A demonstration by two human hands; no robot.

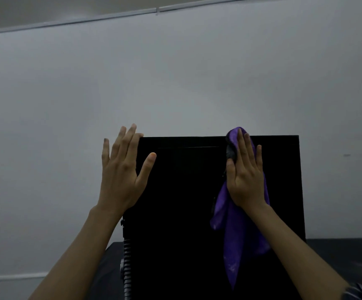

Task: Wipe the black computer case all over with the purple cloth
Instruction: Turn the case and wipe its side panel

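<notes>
The black computer case stands upright in front of me on a dark table, its flat side panel facing me. My right hand lies flat, fingers straight, pressing the purple cloth against the upper part of that panel; the cloth pokes out above my fingertips at the top edge and hangs down below my wrist. My left hand rests at the case's upper left corner, fingers spread and straight, thumb on the panel and fingers beside the left edge.
A dark table top carries the case. A plain grey wall rises close behind it. Ribbed slots run down the case's left edge.
</notes>
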